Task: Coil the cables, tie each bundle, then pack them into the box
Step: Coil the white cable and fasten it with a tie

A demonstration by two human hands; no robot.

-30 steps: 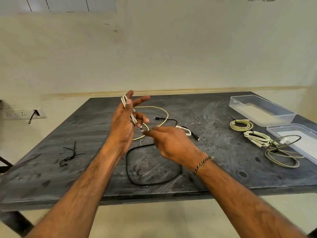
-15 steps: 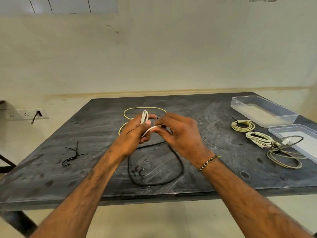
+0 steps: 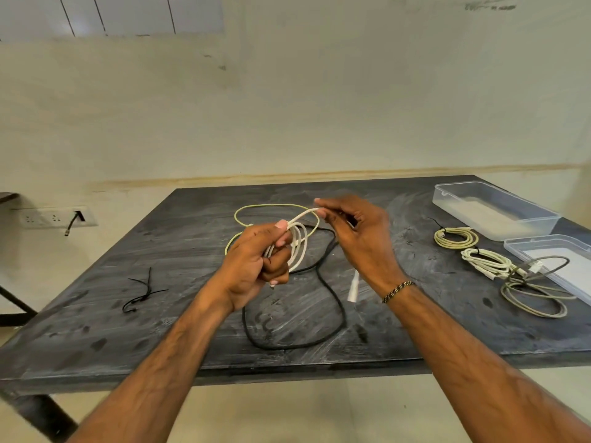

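Your left hand [image 3: 256, 263] clenches a few loops of the white cable [image 3: 299, 241] above mid-table, while your right hand [image 3: 358, 238] pinches its strand at 1 o'clock of the coil. Beneath lie a loose black cable [image 3: 332, 292] and a yellow cable [image 3: 256, 207]. At 3 o'clock three coiled bundles [image 3: 486, 260] rest beside the clear box [image 3: 492, 209], which holds no cables, and its lid [image 3: 556, 257].

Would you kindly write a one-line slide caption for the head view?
Left hand grips a half-wound white cable while the right hand pinches its next loop above the dark table.
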